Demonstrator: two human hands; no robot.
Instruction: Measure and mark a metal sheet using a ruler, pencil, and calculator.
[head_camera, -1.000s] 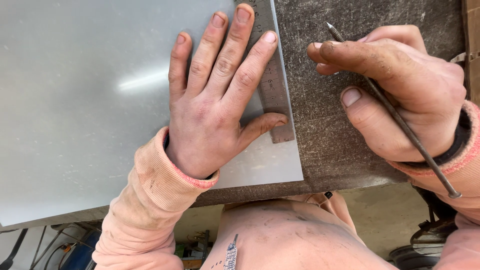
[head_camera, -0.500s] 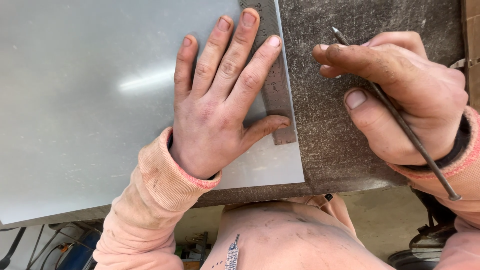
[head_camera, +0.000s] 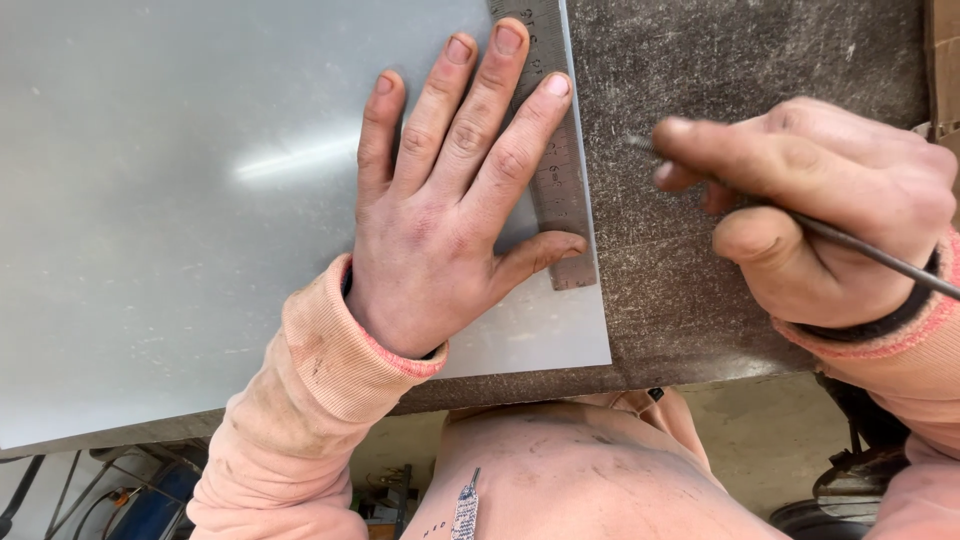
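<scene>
My left hand (head_camera: 450, 210) lies flat, fingers spread, on a grey metal sheet (head_camera: 170, 200) and presses a steel ruler (head_camera: 555, 170) down along the sheet's right edge. The thumb rests on the ruler's lower end. My right hand (head_camera: 820, 210) hovers over the dark worktop to the right and grips a thin metal scriber (head_camera: 860, 245) like a pen. Its pointed tip (head_camera: 632, 142) sits just right of the ruler, a small gap from the sheet's edge.
The dark rough worktop (head_camera: 700, 60) carries the sheet. Its front edge runs across the lower part of the view, with my knees and the floor below. Cables and a blue object (head_camera: 130, 500) lie on the floor at lower left.
My right hand has swung the scriber so its tip now points left toward the ruler. My left hand has stayed pressed on the ruler and sheet.
</scene>
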